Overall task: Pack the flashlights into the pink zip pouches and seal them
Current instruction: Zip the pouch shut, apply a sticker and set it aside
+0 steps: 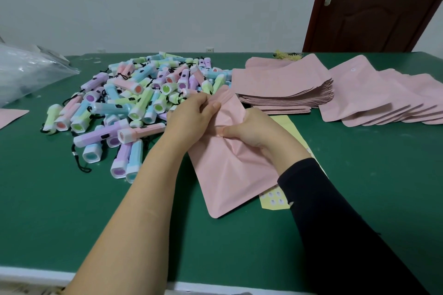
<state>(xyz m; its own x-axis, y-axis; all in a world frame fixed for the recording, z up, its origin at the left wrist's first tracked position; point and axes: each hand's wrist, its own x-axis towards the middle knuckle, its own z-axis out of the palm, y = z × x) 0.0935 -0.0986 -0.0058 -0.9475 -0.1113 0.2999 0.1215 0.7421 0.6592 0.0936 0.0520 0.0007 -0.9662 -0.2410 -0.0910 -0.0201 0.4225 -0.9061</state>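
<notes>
A pink zip pouch (227, 170) lies slanted on the green table (72, 210) in front of me, its zip end pointing away. My left hand (191, 115) pinches the pouch near its top edge. My right hand (251, 130) grips the pouch's crumpled middle, thumb pressing into the foil. A big heap of pastel flashlights (134, 103) with black wrist cords lies just left of my hands. Whether a flashlight is inside the pouch cannot be seen.
A stack of flat pink pouches (282, 83) sits behind my hands, and more pouches (383, 100) are fanned out at the right. A yellow sticker sheet (275, 201) lies under the held pouch. A clear plastic bag (24, 71) is at far left, a brown door (374, 4) behind.
</notes>
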